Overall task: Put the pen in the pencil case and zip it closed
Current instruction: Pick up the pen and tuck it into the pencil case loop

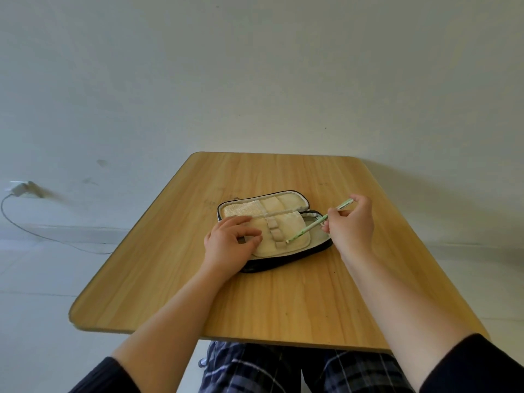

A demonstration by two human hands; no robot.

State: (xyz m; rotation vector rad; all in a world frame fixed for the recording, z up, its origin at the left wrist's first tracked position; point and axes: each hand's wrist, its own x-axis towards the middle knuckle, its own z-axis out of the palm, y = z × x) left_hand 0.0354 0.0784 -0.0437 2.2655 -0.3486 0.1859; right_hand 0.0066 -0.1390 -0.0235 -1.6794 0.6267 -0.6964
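A black pencil case point(286, 260) with a cream lining lies open in the middle of the wooden table point(283, 302). Its inner flap with elastic loops point(276, 231) is folded over the near half. My left hand point(231, 242) rests on the left part of that flap, fingers bent, pressing it down. My right hand point(350, 222) pinches a light green pen point(310, 226) near its upper end. The pen slants down to the left, and its tip touches the flap beside the loops.
The table stands against a pale wall. A wall socket with a plug and a dark cable point(19, 190) is on the left, above the floor. My plaid-trousered legs point(255, 370) show under the near table edge.
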